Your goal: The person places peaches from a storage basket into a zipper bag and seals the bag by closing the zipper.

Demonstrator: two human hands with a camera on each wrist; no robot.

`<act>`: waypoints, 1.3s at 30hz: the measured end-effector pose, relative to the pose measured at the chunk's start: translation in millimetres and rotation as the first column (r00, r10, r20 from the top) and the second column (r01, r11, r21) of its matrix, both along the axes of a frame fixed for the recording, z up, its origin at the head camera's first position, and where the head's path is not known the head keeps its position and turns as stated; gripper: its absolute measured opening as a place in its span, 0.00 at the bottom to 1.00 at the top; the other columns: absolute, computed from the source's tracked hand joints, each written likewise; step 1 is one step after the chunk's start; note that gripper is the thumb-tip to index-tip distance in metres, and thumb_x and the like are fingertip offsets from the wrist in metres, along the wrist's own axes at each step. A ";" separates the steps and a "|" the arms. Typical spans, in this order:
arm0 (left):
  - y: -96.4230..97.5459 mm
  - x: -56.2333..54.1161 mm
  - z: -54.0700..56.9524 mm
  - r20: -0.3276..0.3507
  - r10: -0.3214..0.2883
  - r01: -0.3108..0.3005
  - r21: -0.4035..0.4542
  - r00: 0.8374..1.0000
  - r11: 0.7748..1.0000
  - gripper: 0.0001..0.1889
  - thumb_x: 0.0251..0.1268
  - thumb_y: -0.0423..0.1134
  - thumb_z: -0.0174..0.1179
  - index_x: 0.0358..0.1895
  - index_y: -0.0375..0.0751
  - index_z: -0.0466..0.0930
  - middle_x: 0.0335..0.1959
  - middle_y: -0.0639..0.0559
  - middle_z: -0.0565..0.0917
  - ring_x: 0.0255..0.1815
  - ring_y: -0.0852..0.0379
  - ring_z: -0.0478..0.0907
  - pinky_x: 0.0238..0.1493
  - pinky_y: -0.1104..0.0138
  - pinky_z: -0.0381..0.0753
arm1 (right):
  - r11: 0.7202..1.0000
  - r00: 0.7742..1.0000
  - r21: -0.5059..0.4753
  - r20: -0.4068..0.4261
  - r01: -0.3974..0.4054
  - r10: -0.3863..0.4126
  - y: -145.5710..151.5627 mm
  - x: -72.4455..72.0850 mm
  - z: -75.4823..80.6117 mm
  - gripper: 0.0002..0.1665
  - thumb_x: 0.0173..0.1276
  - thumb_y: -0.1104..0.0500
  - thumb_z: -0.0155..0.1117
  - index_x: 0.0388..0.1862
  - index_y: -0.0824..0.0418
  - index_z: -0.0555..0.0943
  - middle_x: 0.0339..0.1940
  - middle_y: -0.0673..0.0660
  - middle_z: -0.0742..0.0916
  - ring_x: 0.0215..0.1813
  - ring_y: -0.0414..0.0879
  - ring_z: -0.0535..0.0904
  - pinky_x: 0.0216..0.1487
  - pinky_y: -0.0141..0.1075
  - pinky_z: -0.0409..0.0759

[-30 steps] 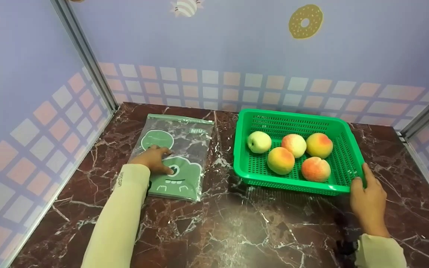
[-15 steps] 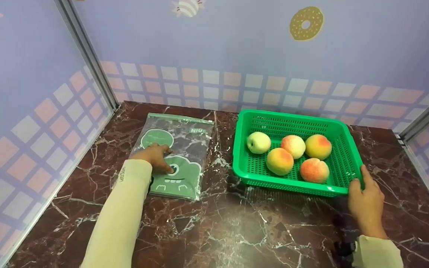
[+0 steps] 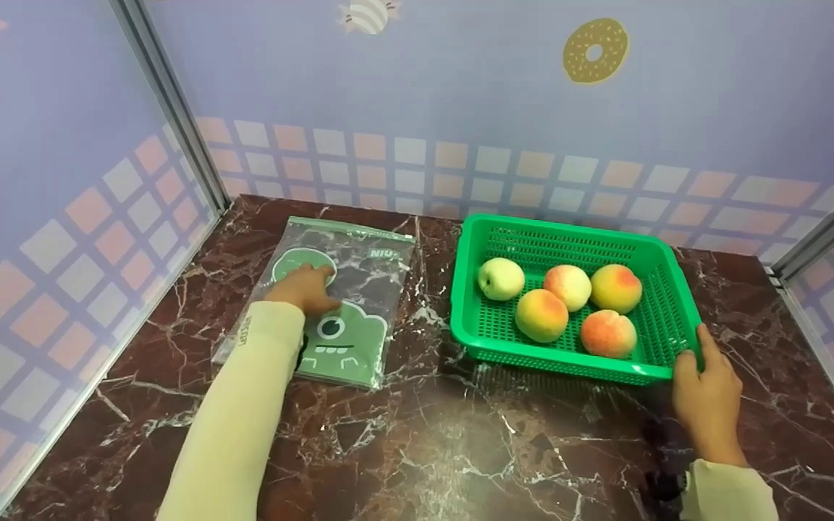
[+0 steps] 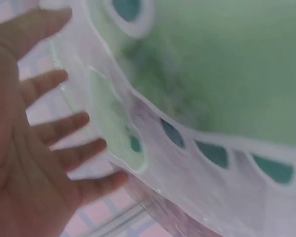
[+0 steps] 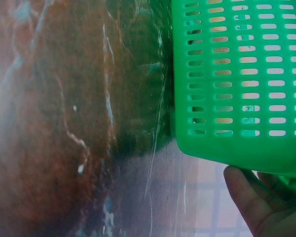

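On the left of the table, a clear zip bag [image 3: 381,271] with green cartoon prints lies flat. My left hand [image 3: 305,287] is over its left part, fingers spread; in the left wrist view the fingers are straight and the bag [image 4: 227,74] fills the space beside them. Whether the fingertips touch it cannot be told. On the right stands a green plastic basket [image 3: 569,224] holding several peaches [image 3: 542,315]. My right hand [image 3: 710,401] holds its near right corner, the thumb at the corner and the fingers along the right side; the right wrist view shows the thumb [image 5: 244,195] beneath the slotted wall.
The dark red marbled table [image 3: 446,449] has walls on the back and both sides. The back wall [image 3: 417,87] stands close behind the bag and basket. A strip of bare table separates bag from basket.
My left hand has shifted slightly away from me with its thumb spread wider, and the bag's near left part now shows further left. My right hand stays at the basket's corner.
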State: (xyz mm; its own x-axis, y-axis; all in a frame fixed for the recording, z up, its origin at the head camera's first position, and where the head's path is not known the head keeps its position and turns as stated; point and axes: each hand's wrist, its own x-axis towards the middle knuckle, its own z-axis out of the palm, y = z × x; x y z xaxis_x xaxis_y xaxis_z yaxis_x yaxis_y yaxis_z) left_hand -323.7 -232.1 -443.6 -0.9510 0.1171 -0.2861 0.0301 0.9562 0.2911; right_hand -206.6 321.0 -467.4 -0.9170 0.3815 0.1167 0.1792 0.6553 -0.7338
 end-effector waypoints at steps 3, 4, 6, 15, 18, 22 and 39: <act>10.6 -0.1 4.9 -0.006 0.061 -0.061 0.010 0.998 0.998 0.39 0.61 0.50 0.57 0.73 0.36 0.58 0.69 0.26 0.63 0.69 0.27 0.61 0.66 0.38 0.63 | 1.000 1.000 -0.007 0.001 0.009 -0.009 0.6 0.4 0.9 0.35 0.72 0.52 0.35 0.79 0.46 0.50 0.76 0.68 0.61 0.74 0.69 0.57 0.68 0.66 0.58; 14.1 0.3 6.3 -0.008 0.079 -0.079 0.009 0.997 0.997 0.38 0.61 0.49 0.56 0.72 0.34 0.60 0.68 0.26 0.65 0.68 0.27 0.62 0.66 0.39 0.64 | 1.000 1.000 -0.007 0.002 0.010 -0.010 0.7 0.4 0.9 0.35 0.72 0.52 0.35 0.79 0.46 0.50 0.76 0.68 0.61 0.74 0.69 0.57 0.67 0.66 0.58; 20.7 1.7 9.0 -0.008 0.116 -0.116 0.003 0.993 0.993 0.34 0.60 0.47 0.54 0.67 0.31 0.66 0.65 0.28 0.70 0.65 0.30 0.67 0.64 0.41 0.68 | 1.000 1.000 -0.008 0.007 0.009 -0.009 1.0 0.3 0.9 0.35 0.72 0.52 0.35 0.79 0.46 0.50 0.77 0.68 0.61 0.75 0.68 0.56 0.68 0.66 0.58; 47.4 3.7 17.4 -0.023 0.306 -0.305 0.033 0.952 0.952 0.26 0.61 0.47 0.54 0.54 0.27 0.77 0.57 0.34 0.79 0.56 0.37 0.77 0.59 0.48 0.76 | 1.000 1.000 -0.005 0.017 0.015 -0.015 2.4 1.0 2.4 0.35 0.73 0.52 0.35 0.79 0.47 0.50 0.77 0.66 0.60 0.76 0.67 0.55 0.70 0.65 0.56; 53.3 2.1 14.9 -0.014 0.339 -0.339 0.017 0.941 0.941 0.28 0.61 0.47 0.53 0.57 0.27 0.75 0.59 0.34 0.77 0.57 0.37 0.77 0.58 0.49 0.77 | 1.000 1.000 -0.002 0.024 0.013 -0.013 2.3 -0.4 3.3 0.35 0.73 0.52 0.35 0.79 0.47 0.50 0.78 0.65 0.59 0.76 0.66 0.54 0.70 0.65 0.55; 58.1 -1.3 7.1 0.026 0.375 -0.375 -0.013 0.927 0.927 0.32 0.60 0.51 0.55 0.61 0.29 0.73 0.62 0.32 0.75 0.59 0.32 0.74 0.57 0.41 0.75 | 1.000 0.999 0.000 0.034 0.016 -0.016 1.4 -1.0 3.1 0.35 0.73 0.51 0.35 0.79 0.47 0.50 0.78 0.64 0.59 0.77 0.65 0.54 0.70 0.64 0.56; 59.7 -5.2 -8.6 0.107 0.376 -0.373 -0.045 0.920 0.927 0.41 0.58 0.58 0.62 0.66 0.28 0.68 0.68 0.18 0.60 0.69 0.21 0.57 0.61 0.27 0.57 | 0.999 1.000 0.024 0.015 0.021 -0.022 -0.8 -0.9 0.4 0.35 0.72 0.52 0.34 0.79 0.48 0.51 0.76 0.68 0.61 0.75 0.69 0.56 0.69 0.66 0.56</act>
State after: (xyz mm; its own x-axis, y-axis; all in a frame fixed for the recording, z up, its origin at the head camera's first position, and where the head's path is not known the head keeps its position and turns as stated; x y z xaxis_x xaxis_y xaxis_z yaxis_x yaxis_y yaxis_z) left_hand -328.8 -172.4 -452.2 -0.8859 -0.2492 -0.3912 -0.3629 0.8978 0.2497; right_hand -207.5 320.2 -467.0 -0.9103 0.3984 0.1119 0.2045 0.6683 -0.7152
